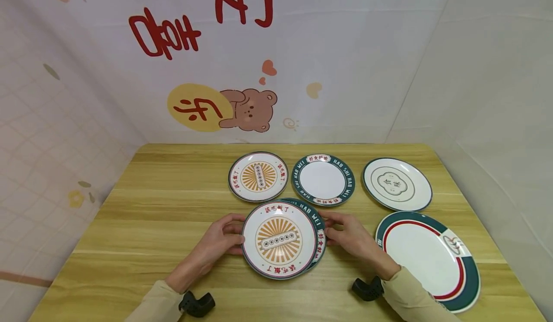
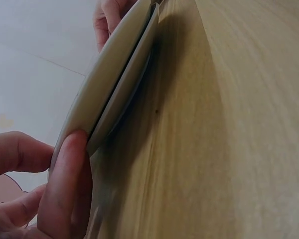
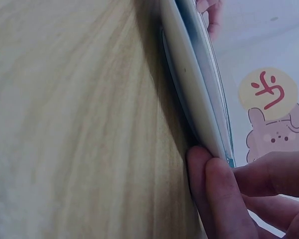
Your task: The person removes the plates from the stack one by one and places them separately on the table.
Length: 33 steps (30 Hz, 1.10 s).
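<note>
A small round plate with an orange sunburst [image 1: 279, 240] lies on top of a green-rimmed plate [image 1: 320, 238], whose edge shows along the right and upper side. My left hand [image 1: 219, 241] grips the sunburst plate's left rim, with fingers under the edge in the left wrist view. On the opposite side, my right hand [image 1: 351, 234] pinches the green-rimmed plate's rim, its fingertips [image 3: 222, 172] beneath it. Both wrist views show the stacked edges side-on, close over the wooden table. A dark edge under them may be another plate, but I cannot tell.
Behind the stack stand another sunburst plate [image 1: 258, 176], a green-rimmed plate [image 1: 323, 180] and a white plate with a thin dark rim [image 1: 397, 184]. A large oval plate [image 1: 425, 259] lies at the right. Cloth-covered walls [image 1: 345, 63] surround the wooden table [image 1: 142, 226].
</note>
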Tool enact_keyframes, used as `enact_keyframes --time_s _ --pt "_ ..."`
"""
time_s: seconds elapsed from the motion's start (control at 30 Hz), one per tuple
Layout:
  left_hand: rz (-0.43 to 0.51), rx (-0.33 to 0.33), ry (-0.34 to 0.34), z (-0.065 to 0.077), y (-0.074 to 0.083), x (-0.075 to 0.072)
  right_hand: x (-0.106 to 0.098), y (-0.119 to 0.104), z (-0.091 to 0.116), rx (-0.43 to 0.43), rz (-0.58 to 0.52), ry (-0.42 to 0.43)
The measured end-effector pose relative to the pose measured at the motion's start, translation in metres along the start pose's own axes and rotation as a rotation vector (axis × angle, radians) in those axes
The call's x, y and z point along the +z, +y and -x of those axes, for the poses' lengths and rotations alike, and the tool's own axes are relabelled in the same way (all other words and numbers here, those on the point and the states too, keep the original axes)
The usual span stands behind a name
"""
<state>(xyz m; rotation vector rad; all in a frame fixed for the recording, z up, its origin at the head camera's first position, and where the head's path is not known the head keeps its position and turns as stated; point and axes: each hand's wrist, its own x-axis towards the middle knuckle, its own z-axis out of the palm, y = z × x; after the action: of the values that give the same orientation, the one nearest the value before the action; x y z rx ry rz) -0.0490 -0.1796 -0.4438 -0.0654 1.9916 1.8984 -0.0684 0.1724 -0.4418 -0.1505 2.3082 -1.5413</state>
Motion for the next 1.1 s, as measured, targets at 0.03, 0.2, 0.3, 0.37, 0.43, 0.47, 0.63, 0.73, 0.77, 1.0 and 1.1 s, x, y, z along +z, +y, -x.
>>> enact_keyframes --time_s 0.03,0.2,0.3,0.37,0.43,0.47,0.63,0.73,0.77,1.0,1.1 --pt "0.0 -0.001 0.0 0.001 0.0 -0.001 0.0 0.0 0.0 -0.001 -0.001 0.0" --pt "0.025 -0.008 0.007 0.005 0.0 -0.003 0.0 0.001 0.0 -0.003 -0.006 -0.008" --pt "0.053 -0.027 0.023 0.007 0.0 -0.004 0.0 0.001 0.0 -0.005 -0.008 -0.01" --pt "0.068 -0.035 0.03 0.007 -0.001 -0.005 0.0 0.001 0.0 -0.005 -0.015 -0.009" --pt "0.086 -0.04 0.035 0.007 -0.001 -0.005 -0.001 0.001 0.0 -0.004 -0.019 -0.009" --pt "0.093 -0.041 0.036 0.007 -0.001 -0.006 -0.001 0.002 0.0 -0.003 -0.018 -0.009" --pt "0.129 -0.039 0.035 0.007 -0.002 -0.01 -0.001 0.002 0.0 -0.004 -0.016 -0.013" --pt "0.132 -0.042 0.041 0.008 -0.002 -0.012 -0.001 0.002 0.001 -0.007 -0.014 -0.013" --pt "0.13 -0.043 0.044 0.008 -0.001 -0.012 -0.001 0.002 0.001 -0.007 -0.011 -0.012" --pt "0.14 -0.048 0.064 0.011 -0.002 -0.017 -0.001 0.003 0.0 -0.006 -0.025 -0.029" --pt "0.148 -0.044 0.061 0.013 -0.004 -0.02 -0.002 0.003 0.0 -0.012 -0.043 -0.048"
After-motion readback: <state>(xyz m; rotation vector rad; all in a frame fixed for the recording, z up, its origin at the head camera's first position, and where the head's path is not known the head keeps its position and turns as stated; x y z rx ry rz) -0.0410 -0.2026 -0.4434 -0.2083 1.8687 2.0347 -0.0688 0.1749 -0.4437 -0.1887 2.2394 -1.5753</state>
